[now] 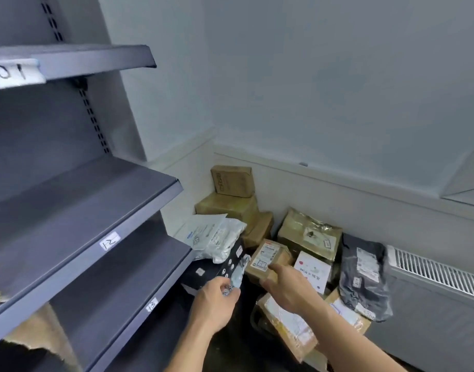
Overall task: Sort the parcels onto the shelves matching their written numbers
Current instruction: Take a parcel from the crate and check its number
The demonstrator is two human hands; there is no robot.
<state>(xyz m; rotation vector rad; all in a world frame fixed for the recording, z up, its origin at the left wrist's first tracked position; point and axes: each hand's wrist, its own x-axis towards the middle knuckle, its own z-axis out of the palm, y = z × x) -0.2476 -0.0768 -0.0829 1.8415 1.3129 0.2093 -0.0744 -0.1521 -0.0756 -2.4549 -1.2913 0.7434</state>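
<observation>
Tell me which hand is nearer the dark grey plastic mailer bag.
Right. The right hand, holding a brown cardboard box, is left of the dark grey plastic mailer bag; the left hand, holding a patterned packet, is further left.

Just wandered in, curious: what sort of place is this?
Probably a parcel sorting room: grey shelves carry handwritten number tags, and labelled parcels lie piled in the corner. The right hand grips a box, the left hand a packet.
</observation>
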